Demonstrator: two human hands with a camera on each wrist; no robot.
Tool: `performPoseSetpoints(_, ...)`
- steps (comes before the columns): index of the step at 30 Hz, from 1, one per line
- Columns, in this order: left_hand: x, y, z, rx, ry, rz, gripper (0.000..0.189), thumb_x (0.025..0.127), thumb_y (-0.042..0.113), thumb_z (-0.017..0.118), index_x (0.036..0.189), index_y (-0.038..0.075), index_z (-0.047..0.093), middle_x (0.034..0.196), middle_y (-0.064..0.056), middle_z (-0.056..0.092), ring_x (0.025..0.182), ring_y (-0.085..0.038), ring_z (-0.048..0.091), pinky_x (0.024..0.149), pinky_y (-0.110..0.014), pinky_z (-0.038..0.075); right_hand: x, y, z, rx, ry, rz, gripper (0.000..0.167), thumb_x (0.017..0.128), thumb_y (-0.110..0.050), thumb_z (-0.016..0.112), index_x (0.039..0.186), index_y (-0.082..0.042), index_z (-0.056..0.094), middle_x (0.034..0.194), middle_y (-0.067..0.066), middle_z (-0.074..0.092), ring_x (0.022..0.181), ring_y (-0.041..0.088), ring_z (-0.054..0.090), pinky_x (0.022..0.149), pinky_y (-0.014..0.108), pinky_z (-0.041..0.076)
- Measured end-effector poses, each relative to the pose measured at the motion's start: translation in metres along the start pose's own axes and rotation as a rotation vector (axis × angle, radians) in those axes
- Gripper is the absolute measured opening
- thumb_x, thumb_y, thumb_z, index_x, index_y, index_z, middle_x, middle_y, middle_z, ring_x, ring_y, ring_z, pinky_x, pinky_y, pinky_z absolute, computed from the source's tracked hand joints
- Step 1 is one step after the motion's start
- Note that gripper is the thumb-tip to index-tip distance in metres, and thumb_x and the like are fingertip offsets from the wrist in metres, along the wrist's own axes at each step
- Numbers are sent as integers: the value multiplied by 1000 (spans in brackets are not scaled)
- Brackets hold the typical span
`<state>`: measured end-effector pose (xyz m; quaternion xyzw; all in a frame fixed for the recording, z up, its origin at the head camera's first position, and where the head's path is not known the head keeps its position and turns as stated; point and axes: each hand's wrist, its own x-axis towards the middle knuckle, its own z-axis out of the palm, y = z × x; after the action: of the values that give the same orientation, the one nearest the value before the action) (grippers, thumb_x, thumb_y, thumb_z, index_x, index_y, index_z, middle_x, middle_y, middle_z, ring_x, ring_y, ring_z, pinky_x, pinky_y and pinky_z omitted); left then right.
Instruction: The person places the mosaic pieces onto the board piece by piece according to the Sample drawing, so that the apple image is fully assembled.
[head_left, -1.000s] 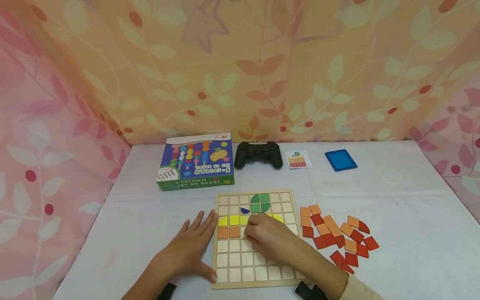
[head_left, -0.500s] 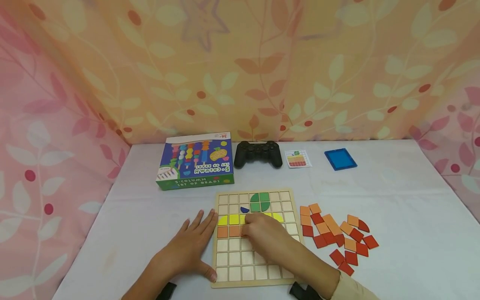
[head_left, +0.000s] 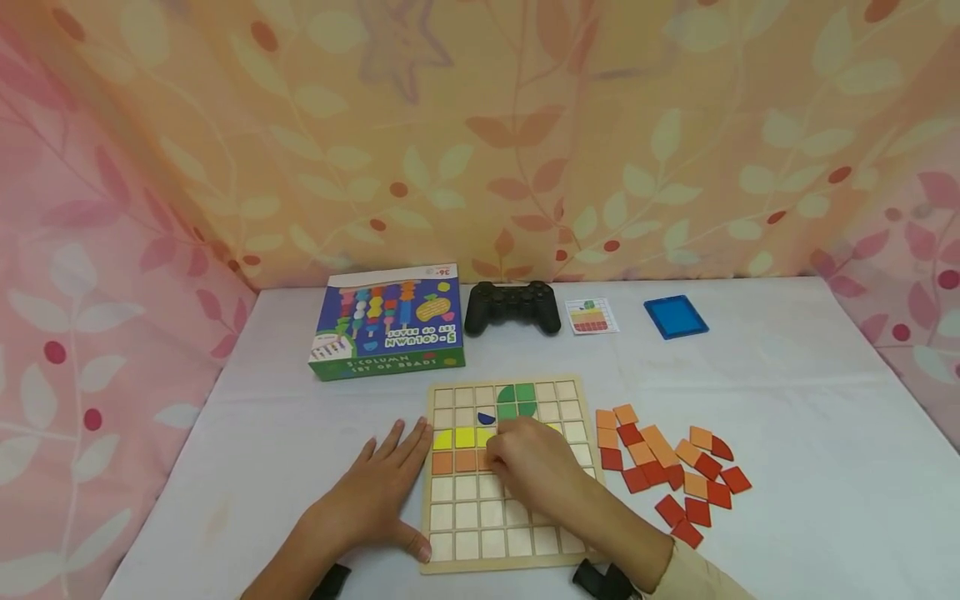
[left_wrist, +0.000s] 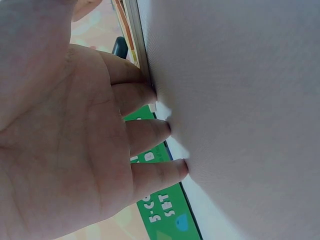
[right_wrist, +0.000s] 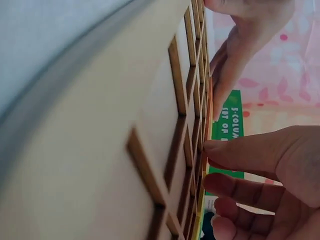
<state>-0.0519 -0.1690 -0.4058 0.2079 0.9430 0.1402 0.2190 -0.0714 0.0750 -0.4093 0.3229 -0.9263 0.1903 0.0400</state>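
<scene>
A wooden grid board lies on the white cloth. My right hand, fingers curled, is over its middle, pinching an orange square tile at the third cell of a row. The right wrist view has the thumb tip right at that tile, the other fingers bent beside it. My left hand rests flat along the board's left edge, fingers spread. The left wrist view shows its fingertips on the cloth. Yellow tiles, green tiles and a blue half-round tile sit farther up; my right hand hides some cells.
Several loose orange and red tiles are scattered right of the board. Behind it stand a bead-set box, a black game controller, a small pattern card and a blue square tray. Patterned curtains enclose the table.
The orange tile in my right hand has gone down into the third cell, beside two other orange tiles. My left hand stays put. The head view has shifted slightly.
</scene>
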Motion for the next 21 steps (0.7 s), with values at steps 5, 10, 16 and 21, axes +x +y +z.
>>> performPoseSetpoints(5, 0, -1, 1, 0, 2, 7, 146, 47, 76, 81, 161, 9, 19, 166, -9, 13, 151, -38, 6, 115, -65, 13, -6, 13, -11, 131, -98, 63, 17, 81, -4, 76, 70, -17, 74, 66, -13, 54, 64, 7, 49, 57, 24, 42)
performPoseSetpoints(10, 0, -1, 2, 10, 8, 11, 146, 47, 76, 80, 161, 8, 19, 167, -9, 13, 151, -39, 5, 114, -66, 13, -19, 50, -36, 149, -85, 287, 7, 84, -6, 76, 82, -13, 77, 74, -8, 56, 69, 11, 49, 62, 28, 44)
performPoseSetpoints(16, 0, -2, 2, 9, 10, 1, 146, 47, 76, 80, 161, 9, 19, 167, -9, 13, 151, -38, 5, 115, -66, 12, -32, 93, -62, 119, -145, 528, 22, 85, -14, 80, 105, -6, 76, 90, 6, 60, 81, 21, 55, 69, 36, 55)
performPoseSetpoints(21, -1, -2, 2, 1, 15, 7, 146, 47, 76, 80, 161, 9, 18, 167, -9, 12, 151, -38, 5, 115, -66, 12, -37, 110, -64, 183, -199, 562, 20, 85, -15, 81, 101, -7, 75, 89, 5, 58, 86, 22, 55, 73, 38, 54)
